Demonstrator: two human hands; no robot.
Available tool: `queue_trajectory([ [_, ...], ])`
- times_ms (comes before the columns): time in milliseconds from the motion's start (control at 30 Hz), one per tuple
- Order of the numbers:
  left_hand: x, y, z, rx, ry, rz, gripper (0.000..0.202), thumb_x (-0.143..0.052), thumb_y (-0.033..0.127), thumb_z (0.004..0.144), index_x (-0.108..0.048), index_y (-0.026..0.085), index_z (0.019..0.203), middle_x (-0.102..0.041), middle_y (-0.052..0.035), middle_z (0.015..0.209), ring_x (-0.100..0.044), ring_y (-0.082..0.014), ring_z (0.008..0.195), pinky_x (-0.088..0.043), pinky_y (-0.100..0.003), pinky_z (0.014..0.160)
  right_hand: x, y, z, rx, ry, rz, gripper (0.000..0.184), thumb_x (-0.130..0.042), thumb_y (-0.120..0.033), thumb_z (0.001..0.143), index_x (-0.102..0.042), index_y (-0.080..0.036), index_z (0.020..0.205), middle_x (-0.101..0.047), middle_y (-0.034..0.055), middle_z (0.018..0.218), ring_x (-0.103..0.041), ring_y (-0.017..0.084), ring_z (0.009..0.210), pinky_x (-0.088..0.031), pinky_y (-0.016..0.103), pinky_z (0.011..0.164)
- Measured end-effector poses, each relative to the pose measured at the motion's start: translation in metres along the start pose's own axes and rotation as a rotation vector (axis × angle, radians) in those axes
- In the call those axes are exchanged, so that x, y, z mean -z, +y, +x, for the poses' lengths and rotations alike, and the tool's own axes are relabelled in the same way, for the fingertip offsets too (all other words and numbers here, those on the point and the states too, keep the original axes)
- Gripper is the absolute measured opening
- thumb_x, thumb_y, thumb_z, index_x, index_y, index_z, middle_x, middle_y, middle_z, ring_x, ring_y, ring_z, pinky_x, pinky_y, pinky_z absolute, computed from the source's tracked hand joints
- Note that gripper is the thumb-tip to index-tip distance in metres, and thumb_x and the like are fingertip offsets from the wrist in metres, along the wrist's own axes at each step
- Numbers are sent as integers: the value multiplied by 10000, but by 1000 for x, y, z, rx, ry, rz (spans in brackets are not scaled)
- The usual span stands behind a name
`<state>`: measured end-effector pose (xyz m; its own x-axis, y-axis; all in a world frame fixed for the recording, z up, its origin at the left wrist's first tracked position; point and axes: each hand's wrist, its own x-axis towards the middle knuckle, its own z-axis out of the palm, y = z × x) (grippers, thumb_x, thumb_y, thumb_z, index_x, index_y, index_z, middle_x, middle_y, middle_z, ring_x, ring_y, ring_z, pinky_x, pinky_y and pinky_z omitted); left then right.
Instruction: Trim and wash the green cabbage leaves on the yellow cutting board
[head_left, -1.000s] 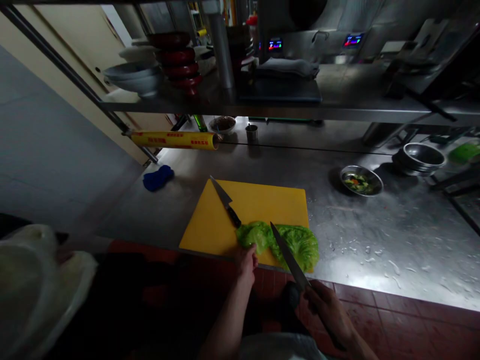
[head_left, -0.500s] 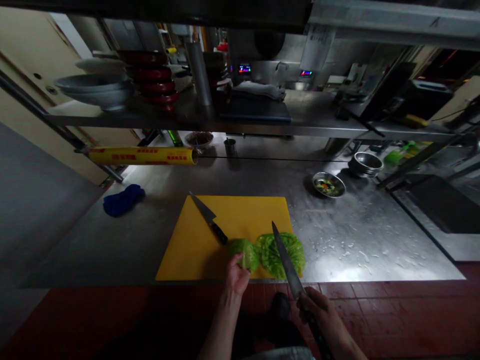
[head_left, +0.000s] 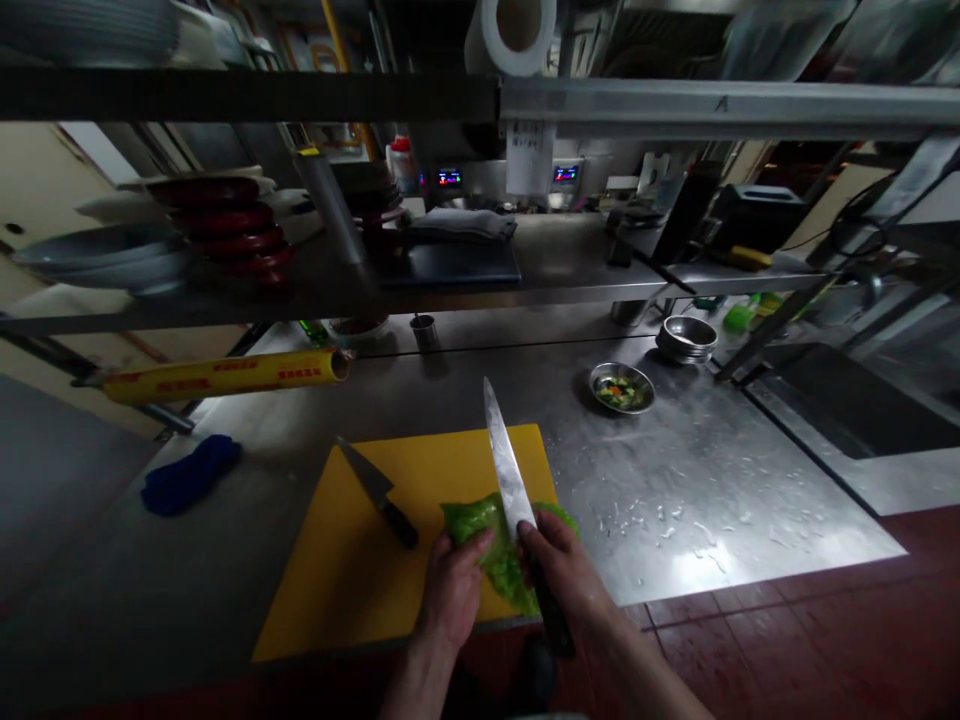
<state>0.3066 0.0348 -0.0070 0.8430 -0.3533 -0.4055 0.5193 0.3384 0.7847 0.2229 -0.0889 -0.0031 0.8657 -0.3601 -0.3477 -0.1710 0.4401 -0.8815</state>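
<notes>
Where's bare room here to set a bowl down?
The steel counter is bare between the blue cloth and the yellow cutting board, and between the board and the metal cup behind it. The board's near-left part is bare too. Right of the board, water spots the counter. Crowded: the board's right side, with lettuce, left hand, right hand and held knife.

Bare hands (head_left: 453, 592), bare forearms (head_left: 641, 660), dark shoe (head_left: 538, 668) dimly visible, sliver of pale clothing (head_left: 559, 716)
</notes>
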Motion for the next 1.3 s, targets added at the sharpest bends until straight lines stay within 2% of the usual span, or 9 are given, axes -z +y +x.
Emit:
queue_trajectory([
  [233, -17, 30, 5, 66, -158, 31, 454, -899, 269, 582, -757, 168, 1001, -783, -84, 1002, -711, -259, 953, -576, -342, 858, -11, -16, 13, 94, 42, 18, 494, -673, -657, 859, -528, -184, 878, -486, -66, 677, -448, 69, 550, -345, 208, 509],
  [367, -31, 49, 12, 87, -205, 69, 473, -915, 295, 573, -740, 180, 998, -776, -77, 1023, -712, -271, 977, -583, -350, 845, -23, -28, 17, 157, 123, 79, 506, -678, -671, 844, -505, -197, 860, -483, -69, 660, -441, 75, 531, -352, 212, 492],
  [467, -35, 57, 18, 69, -219, 100, 512, -919, 311, 576, -731, 176, 1033, -770, -78, 1033, -710, -279, 1007, -591, -353, 854, -34, -31, 18, 216, 200, 74, 529, -660, -705, 845, -515, -196, 868, -470, -67, 673, -426, 72, 532, -346, 212, 480],
  [567, -33, 61, 25, 39, -232, 122, 529, -927, 324, 582, -728, 188, 1053, -762, -55, 1028, -707, -250, 992, -587, -313, 831, -44, -32, 16, 255, 272, 19, 569, -629, -749, 842, -525, -190, 851, -460, -62, 658, -417, 72, 530, -322, 215, 470],
  [733, -32, 65, 31, 31, -216, 134, 519, -957, 333, 538, -745, 197, 991, -743, -22, 905, -692, -199, 870, -580, -267, 752, -53, -38, 14, 260, 342, 20, 612, -639, -791, 795, -497, -196, 798, -438, -71, 619, -405, 69, 498, -306, 214, 447],
  [867, -33, 69, 32, 43, -272, 128, 505, -939, 339, 576, -745, 199, 1021, -763, -39, 989, -705, -230, 966, -586, -288, 805, -59, -41, 14, 272, 323, 45, 619, -654, -791, 782, -475, -199, 797, -437, -79, 615, -394, 57, 475, -290, 209, 432],
  [1000, -33, 70, 32, 5, -254, 131, 490, -939, 367, 571, -747, 182, 983, -765, -44, 956, -696, -216, 899, -576, -292, 791, -62, -33, 10, 241, 310, 30, 635, -647, -809, 781, -450, -205, 786, -433, -85, 580, -380, 57, 455, -277, 209, 420],
  [1133, -33, 68, 30, 26, -298, 88, 464, -924, 341, 597, -745, 179, 993, -765, -64, 997, -699, -235, 942, -573, -311, 811, -60, -26, 8, 289, 320, -13, 600, -625, -777, 829, -473, -197, 802, -432, -80, 587, -380, 59, 469, -281, 211, 432],
  [1300, -31, 66, 30, 2, -272, 129, 374, -900, 345, 627, -737, 182, 922, -744, -33, 881, -676, -192, 823, -549, -281, 740, -60, -19, 7, 255, 317, 7, 604, -634, -786, 816, -463, -207, 792, -433, -79, 595, -377, 63, 463, -277, 221, 429],
])
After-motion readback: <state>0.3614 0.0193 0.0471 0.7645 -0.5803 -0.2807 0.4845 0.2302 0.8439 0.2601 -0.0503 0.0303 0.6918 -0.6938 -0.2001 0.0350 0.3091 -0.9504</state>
